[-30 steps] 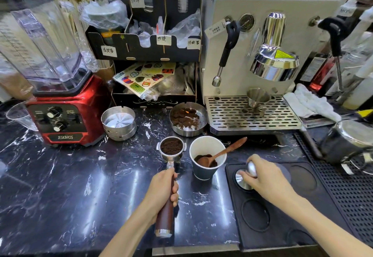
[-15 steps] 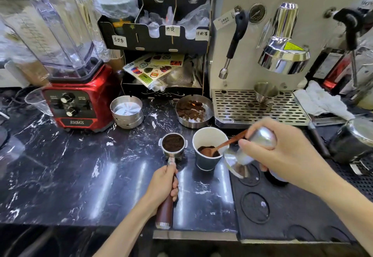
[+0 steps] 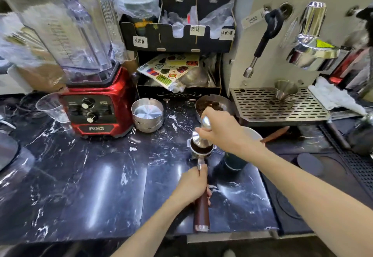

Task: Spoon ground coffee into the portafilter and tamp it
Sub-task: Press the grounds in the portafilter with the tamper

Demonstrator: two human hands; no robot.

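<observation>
The portafilter (image 3: 201, 206) lies on the dark marble counter, its steel basket (image 3: 198, 151) full of ground coffee and its brown wooden handle pointing toward me. My left hand (image 3: 193, 186) grips the handle near the basket. My right hand (image 3: 222, 129) holds the steel tamper (image 3: 198, 140) by its knob, with the tamper base tilted over the far part of the basket; whether it touches the coffee I cannot tell. The paper cup (image 3: 236, 161) with coffee and the wooden spoon (image 3: 276, 133) stands just right of the basket, mostly hidden by my right arm.
A red blender (image 3: 94, 111) stands at the left with a clear plastic cup (image 3: 53, 109) beside it. A steel tin (image 3: 147, 115) and a bowl of coffee pucks (image 3: 214, 103) sit behind. The espresso machine drip tray (image 3: 272, 105) is at right, a black tamping mat (image 3: 314, 176) lower right.
My right hand lifted the tamper off the black mat and carried it left, over the cup, to the portafilter basket. My left hand kept its grip on the handle.
</observation>
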